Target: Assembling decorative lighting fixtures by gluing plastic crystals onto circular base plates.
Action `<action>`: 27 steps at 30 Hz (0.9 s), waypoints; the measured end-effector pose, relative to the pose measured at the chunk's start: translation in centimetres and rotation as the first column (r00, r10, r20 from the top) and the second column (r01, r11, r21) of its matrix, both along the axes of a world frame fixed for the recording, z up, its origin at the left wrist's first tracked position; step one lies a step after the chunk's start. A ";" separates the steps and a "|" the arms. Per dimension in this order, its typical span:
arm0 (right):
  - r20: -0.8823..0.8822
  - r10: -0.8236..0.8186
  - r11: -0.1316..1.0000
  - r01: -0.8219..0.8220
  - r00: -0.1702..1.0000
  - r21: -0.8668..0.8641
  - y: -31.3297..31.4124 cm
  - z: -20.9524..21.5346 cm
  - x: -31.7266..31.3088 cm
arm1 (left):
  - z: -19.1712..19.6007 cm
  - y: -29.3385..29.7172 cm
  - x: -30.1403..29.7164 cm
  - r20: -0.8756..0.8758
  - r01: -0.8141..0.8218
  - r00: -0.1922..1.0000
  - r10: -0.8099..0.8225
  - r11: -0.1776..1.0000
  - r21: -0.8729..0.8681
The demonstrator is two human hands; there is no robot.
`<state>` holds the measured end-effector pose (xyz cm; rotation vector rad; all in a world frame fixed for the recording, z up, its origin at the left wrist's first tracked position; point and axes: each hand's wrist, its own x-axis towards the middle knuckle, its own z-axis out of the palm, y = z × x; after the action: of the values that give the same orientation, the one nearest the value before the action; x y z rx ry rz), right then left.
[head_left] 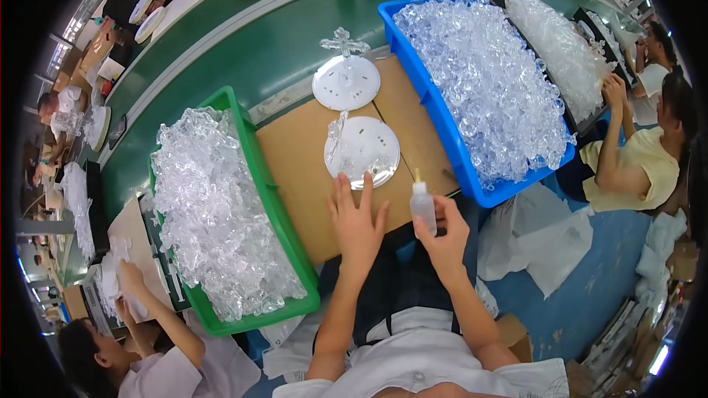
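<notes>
My left hand [356, 217] reaches forward with its fingers spread, the fingertips at the near edge of a round white disc [376, 140]. A clear plastic ornament piece [335, 140] stands or leans at that disc's left side. Just behind it, a second white disc [332, 88] carries an upright clear cross-shaped piece [344, 43]. Both discs have small dark marks or holes. In my right hand [448, 234] is a small translucent squeeze bottle [422, 206], held upright with its yellowish nozzle pointing up, to the right of the nearer disc.
A green crate [273, 210] full of clear plastic pieces stands to my left, a blue crate [435, 114] of similar pieces to my right. Brown cardboard [295, 147] covers the bench between them. Co-workers sit on both sides; one handles a clear plastic bag [553, 51] at the right.
</notes>
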<state>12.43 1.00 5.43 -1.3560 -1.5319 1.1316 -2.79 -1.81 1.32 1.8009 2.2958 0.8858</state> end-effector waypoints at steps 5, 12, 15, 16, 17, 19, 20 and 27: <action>0.211 0.026 0.997 -0.040 0.977 0.064 0.9 -0.8 0.2 | 0.6 0.8 2.0 -0.118 -0.071 0.991 0.064 0.996 -0.053; 0.362 0.108 0.969 -0.180 0.926 0.171 3.0 -1.7 -0.4 | 0.1 0.6 1.3 -0.044 -0.040 0.998 0.038 0.998 -0.039; 0.321 0.100 0.979 -0.152 0.942 0.140 2.9 -1.1 -0.7 | 0.5 0.5 1.0 -0.032 -0.022 0.999 0.021 0.999 -0.028; 0.319 0.102 0.979 -0.153 0.942 0.136 2.8 -1.0 -0.7 | 0.5 0.5 1.0 -0.033 -0.023 0.999 0.022 0.999 -0.032; 0.311 0.102 0.980 -0.149 0.945 0.129 2.9 -1.0 -0.8 | 0.6 0.5 0.9 -0.022 -0.019 1.000 0.018 0.999 -0.026; 0.302 0.101 0.982 -0.143 0.948 0.120 2.9 -1.0 -0.8 | 0.6 0.6 0.8 -0.012 -0.014 1.000 0.013 1.000 -0.024; 0.300 0.104 0.981 -0.147 0.948 0.123 3.0 -1.0 -0.8 | 0.5 0.7 0.8 -0.009 -0.014 1.000 0.014 1.000 -0.016; 0.271 0.115 0.979 -0.156 0.956 0.135 2.3 -1.6 -0.9 | 0.1 0.6 0.2 -0.049 0.008 0.999 -0.011 0.999 -0.047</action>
<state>11.50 3.32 3.84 -1.3514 -1.8880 0.9185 -2.58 -1.17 1.46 1.8325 2.3148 0.7883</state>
